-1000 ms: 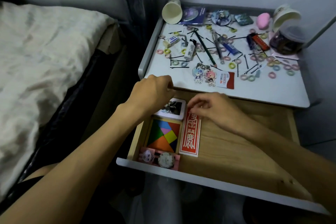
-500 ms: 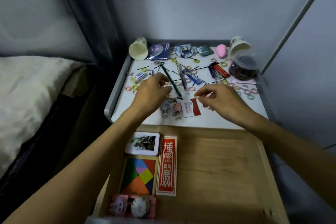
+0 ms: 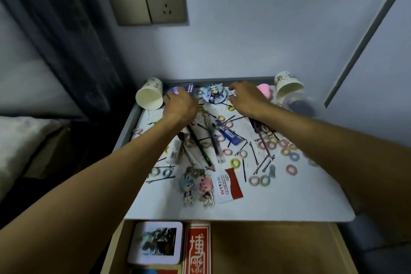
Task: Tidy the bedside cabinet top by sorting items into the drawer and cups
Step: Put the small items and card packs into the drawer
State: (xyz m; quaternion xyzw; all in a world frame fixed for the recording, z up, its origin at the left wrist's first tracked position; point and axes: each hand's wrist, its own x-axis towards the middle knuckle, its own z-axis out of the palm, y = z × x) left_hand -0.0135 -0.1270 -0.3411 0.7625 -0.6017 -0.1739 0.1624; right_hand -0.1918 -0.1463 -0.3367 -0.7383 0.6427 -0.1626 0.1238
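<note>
now both hands gone from drawer (image 3: 266, 251) to back row: left hand (image 3: 180, 107) curled over purple card (image 3: 189, 89), right hand (image 3: 246, 98) fingers bent, grips unclear. next pick starting.

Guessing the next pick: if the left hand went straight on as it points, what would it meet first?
Likely the purple packet, right ahead of the left hand; whether the fingertips touch it is unclear. The paper cup lies left of that line.
</note>
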